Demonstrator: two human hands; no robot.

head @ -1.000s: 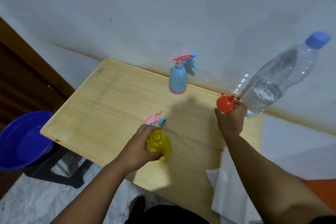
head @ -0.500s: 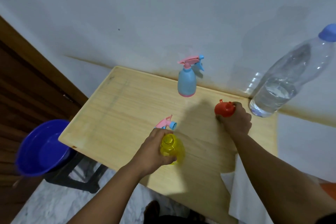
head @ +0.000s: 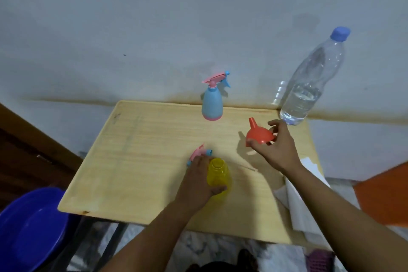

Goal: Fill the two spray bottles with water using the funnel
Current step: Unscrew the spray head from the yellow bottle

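Observation:
My left hand (head: pixel 197 180) grips an open yellow spray bottle (head: pixel 218 174) standing near the middle of the wooden table (head: pixel 141 157). Its pink and blue spray head (head: pixel 199 153) lies on the table just beyond that hand. My right hand (head: pixel 276 146) holds a red funnel (head: pixel 258 133) by its wide rim, lifted off the table with the spout pointing up and away. A light blue spray bottle (head: pixel 212 104) with its pink trigger head on stands at the table's far edge. A clear water bottle (head: pixel 309 86) with a blue cap stands at the far right corner, partly full.
A white wall rises right behind the table. A blue basin (head: pixel 31 227) sits on a stool low at the left. White paper (head: pixel 302 201) hangs over the table's right edge, an orange surface (head: pixel 384 196) lies further right, and brown wood panelling stands at the left.
My right hand has lifted the funnel off the table and turned it so the spout shows. My left hand stays on the yellow bottle. The camera has tilted.

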